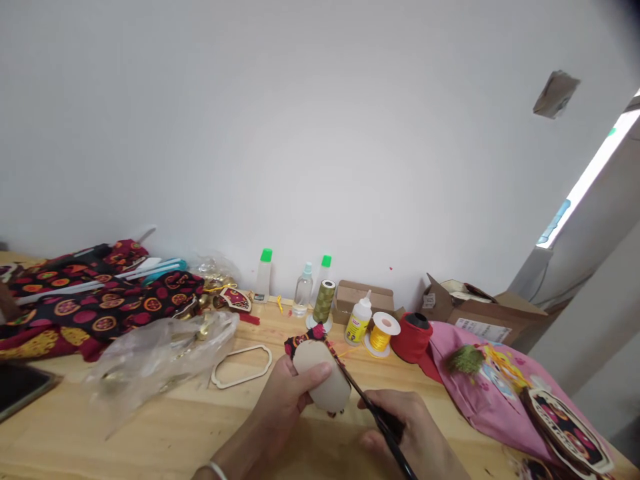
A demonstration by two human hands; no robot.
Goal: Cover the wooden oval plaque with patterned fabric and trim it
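Observation:
My left hand point(295, 393) is closed on an off-white oval panel point(325, 383), thumb flat across its face. Dark floral fabric point(304, 340) sticks out along the panel's top edge, and a little shows under its bottom. My right hand point(407, 427) grips a long, slim black tool point(377, 417); its exact kind is unclear. The tool's thin end reaches up and left to the fabric along the panel's right edge. To the left of my left hand, a pale scalloped frame point(243, 367) lies on the table.
Behind my hands stand a green thread spool point(325, 303), a glue bottle point(359, 320), a yellow cord spool point(381, 335) and a red thread cone point(411, 337). Patterned fabric point(125, 307) and a plastic bag point(165, 353) lie left. A pink cloth point(470, 393) and stacked decorated panels point(567, 427) lie right.

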